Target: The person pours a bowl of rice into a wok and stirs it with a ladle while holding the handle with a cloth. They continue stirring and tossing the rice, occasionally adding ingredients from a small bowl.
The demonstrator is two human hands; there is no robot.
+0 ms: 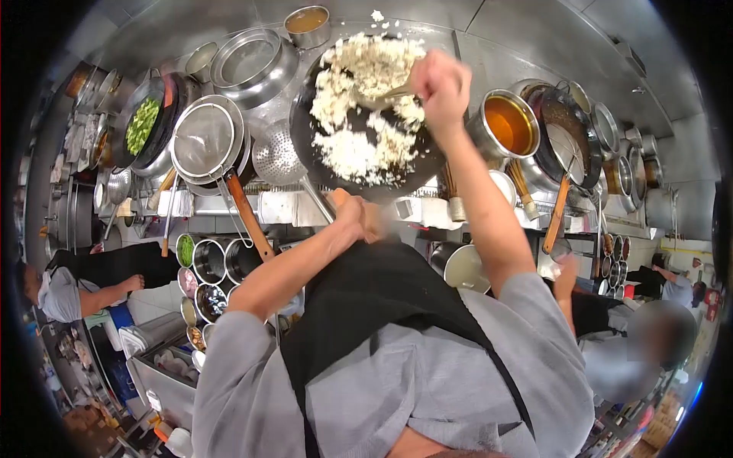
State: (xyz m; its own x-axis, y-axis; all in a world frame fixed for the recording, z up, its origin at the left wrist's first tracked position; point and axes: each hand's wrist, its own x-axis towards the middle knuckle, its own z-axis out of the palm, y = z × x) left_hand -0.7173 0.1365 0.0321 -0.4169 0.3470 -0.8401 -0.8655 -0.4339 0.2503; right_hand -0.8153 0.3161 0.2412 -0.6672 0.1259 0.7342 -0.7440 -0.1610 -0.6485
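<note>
A dark wok [305,149] holds loose white rice [347,153] with browner bits among the grains. At its near edge my left hand [353,216] is closed on the wok's handle, which is mostly hidden by the fingers. Above the wok's right side, my right hand [443,82] is in a fist round the handle of a metal ladle [374,99], whose head is down in the rice. A few grains lie on the steel behind the wok, near a metal pot of brownish liquid [307,20].
Left of the wok are a perforated skimmer [279,153], a mesh strainer [204,139] and a pan of chopped greens [143,126]. To the right stand a pot of orange liquid [509,126] and bamboo brushes [524,187]. Other people are at both sides.
</note>
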